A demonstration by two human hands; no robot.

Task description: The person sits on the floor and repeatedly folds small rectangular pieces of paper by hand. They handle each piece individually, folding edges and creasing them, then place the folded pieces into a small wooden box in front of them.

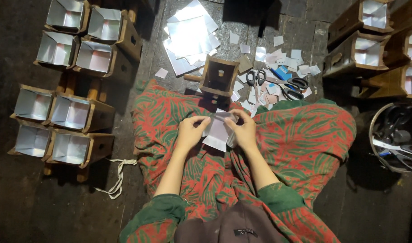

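Now folding: my left hand (191,131) and right hand (243,130) both pinch the white paper sheet (217,132) over my lap, just below the empty wooden mould (218,77). Next move likely needs creasing edges square.

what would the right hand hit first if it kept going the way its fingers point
The right hand points up and slightly left; past the white paper it holds, it would likely meet the empty wooden mould, though depth is unclear.
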